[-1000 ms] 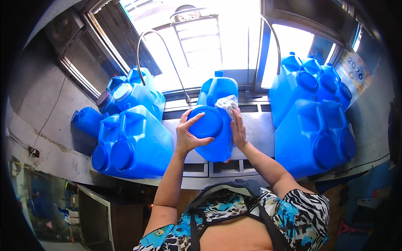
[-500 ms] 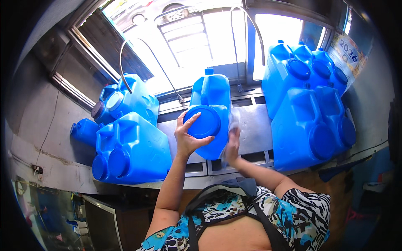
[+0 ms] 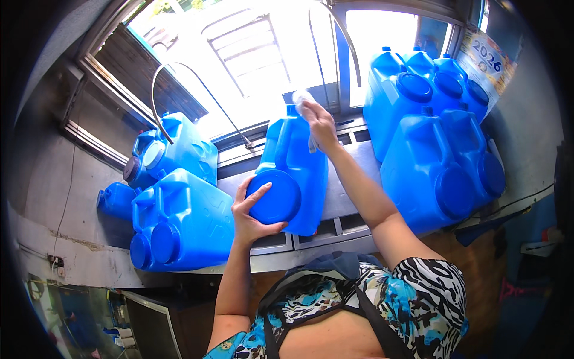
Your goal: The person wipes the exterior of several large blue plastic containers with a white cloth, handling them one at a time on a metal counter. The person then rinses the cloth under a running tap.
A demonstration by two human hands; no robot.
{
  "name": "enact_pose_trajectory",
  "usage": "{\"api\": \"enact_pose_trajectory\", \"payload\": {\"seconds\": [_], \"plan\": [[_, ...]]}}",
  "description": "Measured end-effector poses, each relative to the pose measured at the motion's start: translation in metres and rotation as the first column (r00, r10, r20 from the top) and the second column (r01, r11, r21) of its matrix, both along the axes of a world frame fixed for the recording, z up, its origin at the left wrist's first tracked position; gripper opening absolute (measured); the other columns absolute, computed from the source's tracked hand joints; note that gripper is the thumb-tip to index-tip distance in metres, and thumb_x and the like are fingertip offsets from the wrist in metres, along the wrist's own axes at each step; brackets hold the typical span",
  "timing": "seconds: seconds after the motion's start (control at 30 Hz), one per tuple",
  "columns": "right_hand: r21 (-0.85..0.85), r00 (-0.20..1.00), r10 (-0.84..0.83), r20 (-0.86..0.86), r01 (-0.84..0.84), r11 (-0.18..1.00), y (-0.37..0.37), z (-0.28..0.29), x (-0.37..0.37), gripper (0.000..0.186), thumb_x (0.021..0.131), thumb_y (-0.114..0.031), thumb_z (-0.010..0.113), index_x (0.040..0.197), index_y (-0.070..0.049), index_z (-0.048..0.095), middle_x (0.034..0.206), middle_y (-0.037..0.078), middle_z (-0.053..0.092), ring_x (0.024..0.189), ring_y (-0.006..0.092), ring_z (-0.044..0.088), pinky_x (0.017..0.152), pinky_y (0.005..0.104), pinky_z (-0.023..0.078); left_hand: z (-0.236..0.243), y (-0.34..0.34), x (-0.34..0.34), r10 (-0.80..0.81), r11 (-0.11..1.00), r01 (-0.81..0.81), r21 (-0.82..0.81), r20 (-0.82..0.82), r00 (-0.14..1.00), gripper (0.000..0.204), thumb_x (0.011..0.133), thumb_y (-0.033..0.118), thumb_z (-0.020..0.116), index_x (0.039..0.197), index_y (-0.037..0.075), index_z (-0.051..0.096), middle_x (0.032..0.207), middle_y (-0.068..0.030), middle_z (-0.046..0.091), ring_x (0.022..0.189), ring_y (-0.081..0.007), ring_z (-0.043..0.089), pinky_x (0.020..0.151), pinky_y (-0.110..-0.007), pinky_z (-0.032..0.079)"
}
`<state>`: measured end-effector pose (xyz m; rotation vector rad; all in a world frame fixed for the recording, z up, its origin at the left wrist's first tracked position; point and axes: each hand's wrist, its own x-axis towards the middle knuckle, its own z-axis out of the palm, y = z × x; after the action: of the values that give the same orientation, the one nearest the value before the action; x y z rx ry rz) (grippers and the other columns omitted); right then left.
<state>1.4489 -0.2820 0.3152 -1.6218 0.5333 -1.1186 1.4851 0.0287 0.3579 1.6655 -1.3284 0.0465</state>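
Observation:
A blue plastic water jug (image 3: 310, 185) stands tilted in front of me on the metal counter. Its large round blue cap (image 3: 278, 198) faces me, and a small cap (image 3: 291, 110) tops its far end. My left hand (image 3: 248, 214) grips the rim of the large cap, fingers over its face and thumb along its lower edge. Beside the small cap, at the jug's upper right, my right hand (image 3: 321, 127) is closed on a whitish cloth (image 3: 302, 96). The cloth is blurred, so whether it touches the jug cannot be told.
Several more blue jugs (image 3: 191, 215) crowd the left of the metal counter (image 3: 353, 173), and another group of jugs (image 3: 412, 167) fills its right side. Thin curved metal spouts (image 3: 154, 96) rise at the back by a bright window. A wall calendar (image 3: 487, 63) hangs at far right.
My right hand has moved with the cloth from the jug's lower right side up to its far top. The jug has turned slightly, with my left hand still on the large cap.

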Motion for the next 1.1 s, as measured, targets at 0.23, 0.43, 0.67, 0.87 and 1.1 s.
{"api": "enact_pose_trajectory", "payload": {"seconds": [0.23, 0.43, 0.67, 0.87, 1.1], "plan": [[0.68, 0.874, 0.45, 0.185, -0.445, 0.583, -0.052, -0.081, 0.018, 0.04, 0.1, -0.036, 0.06, 0.127, -0.007, 0.068, 0.11, 0.012, 0.073, 0.096, 0.0222, 0.07, 0.079, 0.0383, 0.058, 0.001, 0.017, 0.007, 0.018, 1.0, -0.018, -0.016, -0.048, 0.999, 0.085, 0.043, 0.043, 0.094, 0.119, 0.009, 0.076, 0.138, -0.0273, 0.055, 0.121, -0.0404, 0.062, 0.102, -0.05, 0.051], [0.895, 0.989, -0.051, 0.139, -0.103, 0.434, 0.068, -0.292, -0.031, 0.054, 0.108, -0.038, 0.042, 0.152, -0.009, 0.036, 0.135, 0.016, 0.058, 0.116, 0.0293, 0.064, 0.091, 0.0462, 0.057, 0.0, 0.016, 0.006, 0.029, 1.0, -0.029, 0.001, -0.075, 0.997, 0.089, 0.043, 0.046, 0.092, 0.121, 0.007, 0.075, 0.139, -0.027, 0.054, 0.124, -0.0397, 0.059, 0.104, -0.05, 0.049], [0.976, 0.998, -0.06, -0.009, 0.022, 0.218, 0.088, -0.297, -0.043, 0.043, 0.108, -0.027, 0.04, 0.147, -0.008, 0.045, 0.136, 0.013, 0.059, 0.113, 0.03, 0.065, 0.093, 0.0433, 0.055, 0.0, 0.002, 0.001, 0.05, 0.999, -0.049, 0.023, -0.029, 0.998, 0.086, 0.046, 0.045, 0.092, 0.122, 0.009, 0.074, 0.138, -0.025, 0.056, 0.125, -0.039, 0.057, 0.106, -0.05, 0.047], [0.719, 0.903, 0.06, 0.426, -0.378, 0.583, 0.032, -0.123, -0.018, 0.046, 0.108, -0.024, 0.041, 0.15, -0.005, 0.044, 0.135, 0.013, 0.06, 0.122, 0.0253, 0.06, 0.099, 0.0369, 0.052, -0.011, -0.059, -0.009, 0.209, 0.974, -0.208, -0.087, -0.007, 0.978, 0.087, 0.052, 0.043, 0.098, 0.127, 0.01, 0.07, 0.137, -0.0247, 0.053, 0.126, -0.0382, 0.056, 0.105, -0.047, 0.048], [0.874, 0.967, -0.125, 0.223, -0.142, 0.465, 0.095, -0.094, -0.084, 0.043, 0.107, -0.033, 0.039, 0.134, -0.003, 0.054, 0.122, 0.017, 0.066, 0.106, 0.0276, 0.068, 0.091, 0.0425, 0.056, -0.019, -0.112, -0.03, 0.33, 0.942, -0.328, 0.068, -0.017, 0.944, 0.103, 0.059, 0.062, 0.092, 0.14, 0.007, 0.059, 0.147, -0.0269, 0.036, 0.131, -0.0424, 0.05, 0.107, -0.047, 0.048]]}}
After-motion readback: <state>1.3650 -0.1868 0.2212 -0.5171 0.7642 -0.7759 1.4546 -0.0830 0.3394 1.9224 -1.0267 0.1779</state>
